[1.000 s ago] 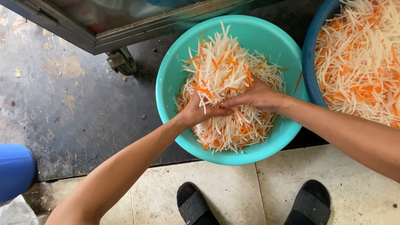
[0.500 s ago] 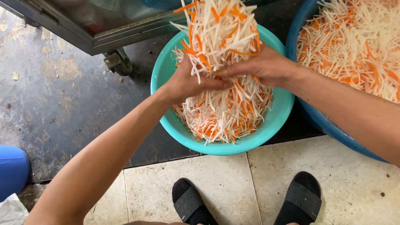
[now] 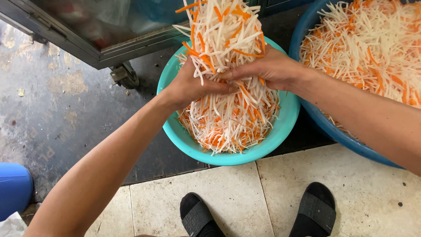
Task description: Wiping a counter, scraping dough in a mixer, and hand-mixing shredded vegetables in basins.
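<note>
- The left hand (image 3: 193,85) and right hand (image 3: 267,68) are clenched together around a tall bunch of shredded vegetables (image 3: 223,39), lifted above the teal bowl (image 3: 280,131).
- Judged from this, the handling looks midway: one bunch is up between the palms, much more lies loose in the bowl below the hands.
- The shreds are thin, limp white strips mixed with orange ones; whether they are wet is hard to tell.
- Beyond the right hand, a blue basin (image 3: 320,118) holds more of the same mix.
</note>
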